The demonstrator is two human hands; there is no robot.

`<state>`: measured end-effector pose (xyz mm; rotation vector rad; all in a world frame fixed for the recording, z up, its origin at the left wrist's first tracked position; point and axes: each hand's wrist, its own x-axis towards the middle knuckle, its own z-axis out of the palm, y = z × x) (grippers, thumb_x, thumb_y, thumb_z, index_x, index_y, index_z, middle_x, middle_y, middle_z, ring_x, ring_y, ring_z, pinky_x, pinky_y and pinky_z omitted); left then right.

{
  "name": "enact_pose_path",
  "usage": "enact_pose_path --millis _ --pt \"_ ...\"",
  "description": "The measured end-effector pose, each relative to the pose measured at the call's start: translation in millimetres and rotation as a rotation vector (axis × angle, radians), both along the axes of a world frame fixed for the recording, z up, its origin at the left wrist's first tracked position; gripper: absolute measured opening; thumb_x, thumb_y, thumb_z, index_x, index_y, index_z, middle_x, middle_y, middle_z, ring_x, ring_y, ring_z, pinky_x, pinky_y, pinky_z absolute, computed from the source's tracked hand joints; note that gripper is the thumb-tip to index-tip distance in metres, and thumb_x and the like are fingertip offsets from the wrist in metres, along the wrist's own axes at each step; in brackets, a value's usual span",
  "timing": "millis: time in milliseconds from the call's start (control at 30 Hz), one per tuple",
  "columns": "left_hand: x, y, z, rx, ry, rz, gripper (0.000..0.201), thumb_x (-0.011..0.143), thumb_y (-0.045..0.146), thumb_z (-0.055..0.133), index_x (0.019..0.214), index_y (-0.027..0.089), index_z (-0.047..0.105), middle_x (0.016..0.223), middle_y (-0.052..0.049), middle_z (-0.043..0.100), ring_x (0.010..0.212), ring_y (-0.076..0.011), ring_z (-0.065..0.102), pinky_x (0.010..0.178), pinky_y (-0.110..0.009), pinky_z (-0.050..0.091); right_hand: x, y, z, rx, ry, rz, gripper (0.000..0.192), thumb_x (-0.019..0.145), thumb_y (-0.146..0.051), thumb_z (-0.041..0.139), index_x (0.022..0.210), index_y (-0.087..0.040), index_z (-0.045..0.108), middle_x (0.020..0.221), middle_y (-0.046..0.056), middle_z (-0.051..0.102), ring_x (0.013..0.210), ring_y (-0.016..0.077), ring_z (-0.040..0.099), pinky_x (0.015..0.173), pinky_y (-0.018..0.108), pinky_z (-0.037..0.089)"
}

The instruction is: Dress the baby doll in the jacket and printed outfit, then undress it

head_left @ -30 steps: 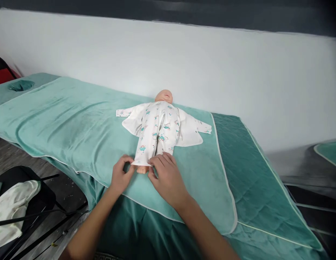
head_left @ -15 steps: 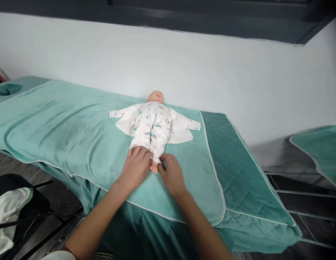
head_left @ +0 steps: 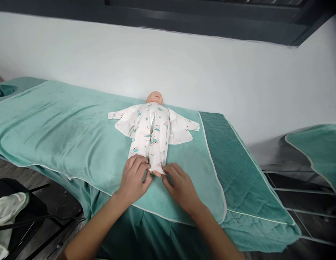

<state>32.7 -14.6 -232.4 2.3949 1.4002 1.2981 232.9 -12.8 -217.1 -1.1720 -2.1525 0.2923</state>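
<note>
A baby doll (head_left: 154, 97) lies on its back on the green towel, head toward the wall. White patterned trousers (head_left: 154, 133) cover its front and legs, over a white long-sleeved top (head_left: 181, 131) with both sleeves spread out. Fingers of my left hand (head_left: 135, 177) pinch one side of the trouser hem at the doll's foot. Across from it, my right hand (head_left: 181, 184) pinches the hem's other side between thumb and fingers. Toes (head_left: 156, 173) just peek out below the cuff between my hands.
The green towel (head_left: 65, 126) covers a long bed against the white wall (head_left: 146, 57). Dark green quilted bedding (head_left: 243, 173) shows at the right end. At lower left stands a black chair (head_left: 35, 202) with white cloth (head_left: 8, 213); metal rails (head_left: 305, 191) are at right.
The trouser hem has come down over the doll's foot, leaving only the toes showing. Both my hands have moved slightly toward me with the cloth.
</note>
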Motion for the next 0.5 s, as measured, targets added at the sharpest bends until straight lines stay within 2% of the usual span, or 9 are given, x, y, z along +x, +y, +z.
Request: enact_pose_path --millis 67,133,200,267,333,400,500 --pt "-12 2 -3.0 -0.006 -0.058 0.016 0.014 0.087 0.014 0.054 0.095 0.024 0.057 0.111 -0.007 0.063 0.113 -0.0245 0.057 0.099 -0.046 0.048 7 2 -3.7 -0.065 -0.022 0.061 0.008 0.093 -0.019 0.054 0.097 -0.025 0.057 0.093 0.005 0.064 0.087 0.0219 0.061 0.076 0.037 0.051" --pt "-29 18 -7.2 -0.01 -0.116 0.078 0.015 0.09 0.014 0.051 0.098 0.024 0.058 0.114 -0.008 0.063 0.112 -0.0233 0.057 0.097 -0.045 0.049 17 14 -8.1 -0.121 0.03 0.066 0.006 0.095 -0.022 0.053 0.098 -0.025 0.058 0.094 0.005 0.064 0.088 0.0208 0.061 0.077 0.036 0.052" --pt "-48 46 -12.8 -0.022 -0.109 0.158 0.019 0.092 0.015 0.048 0.105 0.022 0.059 0.114 -0.009 0.063 0.112 -0.0234 0.057 0.098 -0.045 0.049 26 37 -14.4 -0.081 0.074 -0.013 0.009 0.097 -0.022 0.05 0.101 -0.024 0.058 0.098 0.007 0.064 0.092 0.0215 0.061 0.082 0.038 0.053" --pt "-64 80 -18.6 -0.055 -0.025 0.18 0.024 0.092 0.016 0.047 0.111 0.021 0.061 0.118 -0.01 0.063 0.118 -0.0256 0.055 0.103 -0.048 0.046 30 67 -22.7 0.045 0.03 -0.115 0.017 0.096 -0.02 0.049 0.109 -0.021 0.058 0.109 0.011 0.063 0.104 0.0257 0.058 0.091 0.045 0.051" --pt "-74 112 -22.7 -0.097 0.078 0.149 0.027 0.091 0.02 0.051 0.116 0.019 0.061 0.125 -0.011 0.062 0.132 -0.0289 0.047 0.11 -0.051 0.042 29 98 -30.8 0.129 -0.068 -0.13 0.027 0.094 -0.017 0.048 0.119 -0.019 0.058 0.121 0.014 0.06 0.117 0.0296 0.052 0.101 0.051 0.046" --pt "-77 138 -23.8 -0.12 0.199 0.074 0.03 0.09 0.022 0.053 0.119 0.019 0.062 0.131 -0.012 0.061 0.139 -0.0301 0.041 0.117 -0.054 0.034 24 121 -36.5 0.134 -0.158 -0.062 0.032 0.093 -0.014 0.047 0.122 -0.017 0.06 0.125 0.015 0.059 0.121 0.0304 0.049 0.104 0.051 0.044" --pt "-72 165 -21.1 -0.108 0.307 -0.079 0.032 0.092 0.024 0.051 0.122 0.018 0.062 0.13 -0.013 0.062 0.134 -0.0288 0.048 0.119 -0.052 0.032 17 140 -39.6 0.1 -0.241 0.033 0.028 0.092 -0.013 0.049 0.115 -0.015 0.066 0.117 0.016 0.062 0.115 0.03 0.052 0.102 0.048 0.046"
